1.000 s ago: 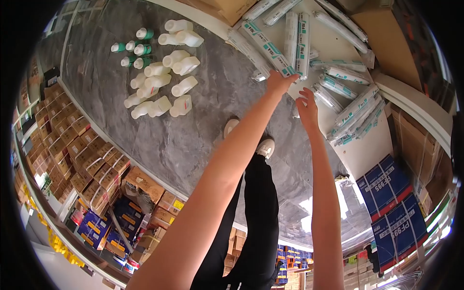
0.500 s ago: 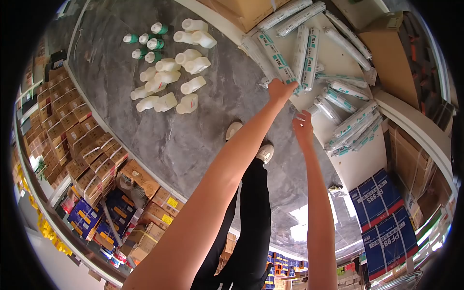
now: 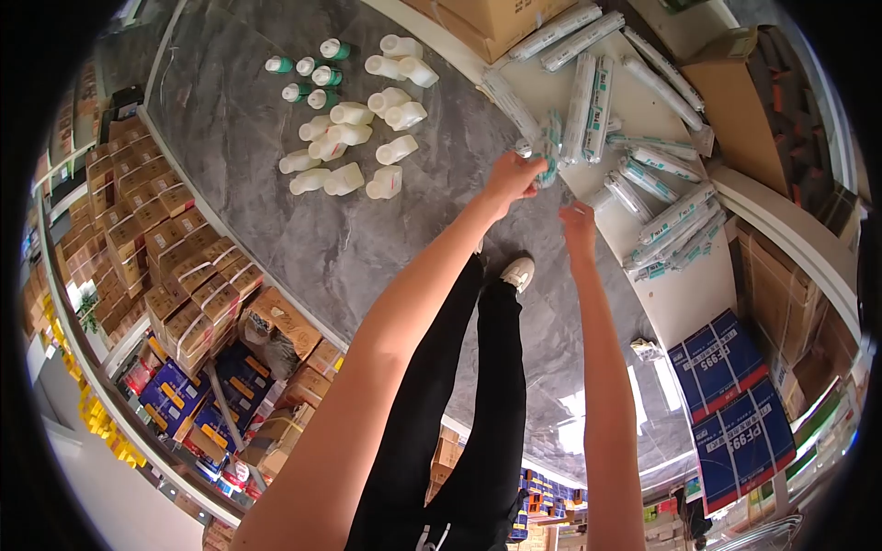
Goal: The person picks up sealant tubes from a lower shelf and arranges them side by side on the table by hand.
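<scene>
My left hand (image 3: 513, 180) is closed around one end of a white-and-green sealant tube (image 3: 550, 145), which is blurred and tilted up off the ledge. To its right, my right hand (image 3: 579, 228) hovers with loosely bent fingers, holding nothing, near the ledge's edge. More sealant tubes of the same look lie on the pale ledge (image 3: 666, 308): an upright-lying pair (image 3: 588, 110) just beyond my hands, a single one (image 3: 512, 106) to the left, and a stacked heap (image 3: 675, 230) to the right.
White bottles (image 3: 388, 182) and green-labelled bottles (image 3: 323, 98) stand in groups on the grey floor (image 3: 441, 147). A cardboard box (image 3: 496, 23) sits at the far end of the ledge. Blue boxes (image 3: 735, 441) stand at lower right. Stacked cartons (image 3: 175, 248) line the left side.
My left hand has lifted the sealant tube off the ledge and drawn it slightly left and toward me. My right hand stays near the ledge's edge, its fingers a little more bent.
</scene>
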Motion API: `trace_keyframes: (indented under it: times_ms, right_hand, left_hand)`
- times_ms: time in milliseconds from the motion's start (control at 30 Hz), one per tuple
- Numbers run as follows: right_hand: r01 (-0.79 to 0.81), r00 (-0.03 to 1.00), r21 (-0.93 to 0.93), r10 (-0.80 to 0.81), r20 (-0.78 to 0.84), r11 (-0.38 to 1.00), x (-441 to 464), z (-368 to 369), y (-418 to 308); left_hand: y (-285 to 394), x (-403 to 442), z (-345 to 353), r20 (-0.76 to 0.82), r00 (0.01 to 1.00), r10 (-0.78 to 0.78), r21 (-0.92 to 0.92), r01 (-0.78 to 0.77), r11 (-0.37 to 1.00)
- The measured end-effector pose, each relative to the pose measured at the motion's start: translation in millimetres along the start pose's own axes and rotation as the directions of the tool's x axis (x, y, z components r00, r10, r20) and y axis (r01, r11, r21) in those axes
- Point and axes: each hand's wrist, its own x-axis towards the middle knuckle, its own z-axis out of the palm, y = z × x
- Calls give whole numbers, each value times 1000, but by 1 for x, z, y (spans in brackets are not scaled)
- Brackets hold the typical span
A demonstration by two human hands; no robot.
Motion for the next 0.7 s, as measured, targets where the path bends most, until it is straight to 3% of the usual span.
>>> trace_keyframes:
  times_ms: [67, 100, 167, 200, 267, 300, 367, 467, 500, 633, 700]
  right_hand:
    - [-292, 954, 295, 299, 21, 910, -13, -3, -34]
    - [-289, 955, 307, 297, 22, 907, -18, -4, -47]
    - [-404, 902, 580, 415, 123, 707, -24, -6, -65]
    - [-399, 903, 585, 412, 119, 706, -24, -7, -68]
    - [-492, 838, 737, 481, 257, 464, -26, -9, -67]
    - [-487, 841, 738, 478, 254, 466, -29, -10, -70]
    - [-528, 823, 824, 361, 438, 206, -39, -7, -80]
    - [-501, 823, 839, 418, 385, 213, -73, -10, -102]
    - [-504, 810, 858, 398, 430, 99, -83, -13, -105]
    - [-404, 875, 908, 337, 348, 111, -149, -27, -153]
    - [-298, 911, 954, 286, 296, -39, -180, -42, -179]
  left_hand:
    - [-2, -28, -1, 17, 996, 87, 139, -88, 986]
    - [-4, -46, 0, 31, 992, 118, 164, -122, 979]
    - [-4, -83, -3, 68, 988, 135, 117, -143, 983]
    - [-2, -104, -6, 84, 987, 136, 98, -144, 985]
    - [-4, -145, -16, 154, 978, 144, 73, -156, 985]
    - [3, -169, -19, 185, 979, 88, 140, -115, 983]
    - [2, -208, -31, 308, 948, 81, 106, -119, 987]
    - [11, -261, -43, 427, 900, 91, 57, -127, 990]
    - [19, -279, -42, 421, 904, 75, 110, -133, 985]
    - [34, -328, -37, 432, 894, 118, 71, -164, 984]
    - [38, -348, -37, 473, 873, 121, 67, -172, 983]
